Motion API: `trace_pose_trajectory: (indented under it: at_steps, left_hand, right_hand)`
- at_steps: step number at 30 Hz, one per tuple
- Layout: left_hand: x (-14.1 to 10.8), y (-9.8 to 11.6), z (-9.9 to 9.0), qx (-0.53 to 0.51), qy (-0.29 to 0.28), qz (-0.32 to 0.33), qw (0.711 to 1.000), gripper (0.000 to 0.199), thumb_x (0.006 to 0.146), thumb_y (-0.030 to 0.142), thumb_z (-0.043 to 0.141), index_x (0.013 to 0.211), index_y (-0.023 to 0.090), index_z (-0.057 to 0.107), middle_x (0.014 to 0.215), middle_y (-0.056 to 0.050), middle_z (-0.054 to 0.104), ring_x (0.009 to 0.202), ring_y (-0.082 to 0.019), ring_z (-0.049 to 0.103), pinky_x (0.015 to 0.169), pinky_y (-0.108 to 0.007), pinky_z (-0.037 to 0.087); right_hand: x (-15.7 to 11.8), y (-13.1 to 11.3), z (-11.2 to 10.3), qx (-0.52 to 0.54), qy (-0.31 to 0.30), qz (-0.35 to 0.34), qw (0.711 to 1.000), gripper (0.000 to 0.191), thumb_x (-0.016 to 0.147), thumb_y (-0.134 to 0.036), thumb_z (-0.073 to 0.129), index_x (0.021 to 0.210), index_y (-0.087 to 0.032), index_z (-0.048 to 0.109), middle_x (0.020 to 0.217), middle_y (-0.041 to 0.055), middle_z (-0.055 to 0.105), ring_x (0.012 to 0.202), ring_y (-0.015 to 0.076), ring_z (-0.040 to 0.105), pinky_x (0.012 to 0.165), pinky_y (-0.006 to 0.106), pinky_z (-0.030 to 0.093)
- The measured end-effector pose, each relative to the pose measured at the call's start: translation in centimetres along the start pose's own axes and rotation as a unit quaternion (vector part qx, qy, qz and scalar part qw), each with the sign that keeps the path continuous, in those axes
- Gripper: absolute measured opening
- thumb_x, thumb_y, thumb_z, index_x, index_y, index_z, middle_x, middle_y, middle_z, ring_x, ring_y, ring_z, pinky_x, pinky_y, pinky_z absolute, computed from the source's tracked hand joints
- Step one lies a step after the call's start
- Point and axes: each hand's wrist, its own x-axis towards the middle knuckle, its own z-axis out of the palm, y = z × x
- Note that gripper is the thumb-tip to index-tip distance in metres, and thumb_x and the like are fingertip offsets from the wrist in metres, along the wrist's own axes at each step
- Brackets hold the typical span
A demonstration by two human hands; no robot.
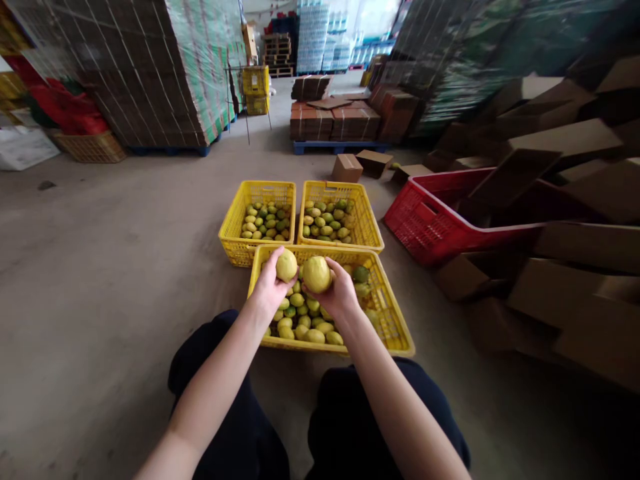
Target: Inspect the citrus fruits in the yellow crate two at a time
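Knees: dark trousers [345, 427] at the bottom edge, parted, on the concrete floor [100, 280].
Left hand: [269, 288] raised over the near crate's left half, fingers closed round a small yellow fruit [287, 265].
Right hand: [340, 291] just beside it, gripping a larger yellow fruit [317, 274]; the two fruits nearly touching, held above the crate's far edge.
Near crate: yellow plastic [395, 320], directly ahead of the knees, holding a heap of yellow and green fruit [303, 320].
Far crates: two more yellow ones, left [230, 233] and right [367, 223], side by side, touching the near crate's far edge, both part-filled with fruit.
Red crate: [425, 220] to the right, well apart, among loose cardboard boxes [575, 280].
Background: wrapped stacks of flat cartons [130, 67] on pallets.
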Motion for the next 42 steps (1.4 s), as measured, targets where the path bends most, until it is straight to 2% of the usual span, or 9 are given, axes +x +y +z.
trace_pose_trajectory:
  at_steps: [3,8,15,23,31,34,36,39,42]
  left_hand:
    - [0.0,0.0,-0.1,0.013,-0.014,-0.030,0.999,0.014,0.082,0.029,0.061,0.083,0.015,0.061,0.076,-0.003,0.064,0.062,-0.011,0.060,0.057,-0.023,0.053]
    - [0.3,0.0,-0.4,-0.005,-0.053,-0.039,0.998,0.012,0.086,0.023,0.052,0.090,0.018,0.062,0.074,-0.002,0.064,0.062,-0.013,0.063,0.055,-0.025,0.054]
    - [0.4,0.4,-0.7,-0.073,-0.049,-0.061,0.994,0.027,0.088,0.022,0.038,0.102,0.007,0.055,0.080,-0.012,0.064,0.074,-0.021,0.065,0.059,-0.032,0.059]
    - [0.3,0.2,-0.4,-0.047,-0.039,-0.110,0.992,0.033,0.091,0.027,0.035,0.107,0.004,0.054,0.081,-0.015,0.062,0.072,-0.019,0.064,0.053,-0.025,0.058]
    - [0.7,0.2,-0.6,0.001,-0.072,-0.066,0.995,0.024,0.092,0.024,0.037,0.100,0.010,0.055,0.085,-0.012,0.062,0.076,-0.019,0.064,0.058,-0.028,0.059]
    - [0.6,-0.2,-0.7,0.080,-0.084,0.012,0.993,0.012,0.089,0.020,0.048,0.099,0.016,0.053,0.093,-0.008,0.062,0.083,-0.017,0.062,0.067,-0.032,0.059]
    - [0.5,-0.5,-0.8,0.143,-0.089,0.114,0.979,0.022,0.083,0.018,0.059,0.103,0.021,0.051,0.105,-0.006,0.059,0.093,-0.017,0.061,0.075,-0.036,0.058]
    - [0.4,-0.7,-1.0,0.244,-0.109,0.284,0.921,0.043,0.074,0.021,0.071,0.111,0.025,0.050,0.119,-0.006,0.055,0.107,-0.020,0.057,0.086,-0.037,0.054]
    - [0.0,-0.7,-1.0,0.314,-0.129,0.422,0.841,0.055,0.064,0.020,0.079,0.112,0.023,0.053,0.123,-0.007,0.054,0.113,-0.021,0.055,0.096,-0.033,0.047]
  right_hand:
    - [-0.2,0.0,0.0,-0.031,-0.025,-0.004,0.999,0.003,0.077,-0.020,0.059,0.078,-0.018,0.060,0.060,-0.0013,0.065,0.048,0.0137,0.058,0.044,0.025,0.050]
    - [-0.3,-0.2,-0.3,-0.036,-0.047,0.007,0.998,0.011,0.078,-0.026,0.058,0.084,-0.018,0.061,0.061,0.0002,0.065,0.046,0.0159,0.059,0.037,0.025,0.047]
    - [0.1,-0.6,-0.7,0.048,-0.043,0.039,0.997,0.015,0.083,-0.023,0.048,0.089,-0.015,0.059,0.063,0.0051,0.066,0.056,0.0183,0.065,0.048,0.028,0.057]
    - [0.3,-0.5,-0.8,0.084,-0.020,0.060,0.994,0.021,0.088,-0.029,0.047,0.095,-0.012,0.058,0.065,0.0077,0.067,0.062,0.0187,0.067,0.049,0.025,0.058]
    - [0.7,-0.6,-1.1,0.060,-0.009,0.026,0.998,0.005,0.078,-0.021,0.057,0.080,-0.016,0.056,0.065,0.0025,0.064,0.060,0.0157,0.065,0.052,0.026,0.058]
    - [0.8,-0.6,-1.1,0.027,0.018,-0.039,0.999,0.008,0.072,-0.017,0.060,0.078,-0.018,0.055,0.067,-0.0002,0.063,0.059,0.0142,0.062,0.055,0.029,0.059]
    - [0.8,-0.6,-1.2,-0.016,0.025,-0.097,0.995,0.018,0.066,-0.020,0.067,0.080,-0.019,0.056,0.074,-0.0003,0.064,0.063,0.0151,0.062,0.056,0.031,0.059]
    - [0.7,-0.3,-1.4,-0.085,0.037,-0.231,0.969,0.043,0.057,-0.026,0.077,0.093,-0.022,0.053,0.087,-0.0015,0.063,0.074,0.0171,0.063,0.061,0.033,0.058]
    - [0.0,0.2,-1.2,-0.170,0.038,-0.384,0.907,0.060,0.054,-0.024,0.079,0.105,-0.025,0.048,0.093,-0.0023,0.062,0.081,0.0163,0.062,0.074,0.033,0.055]
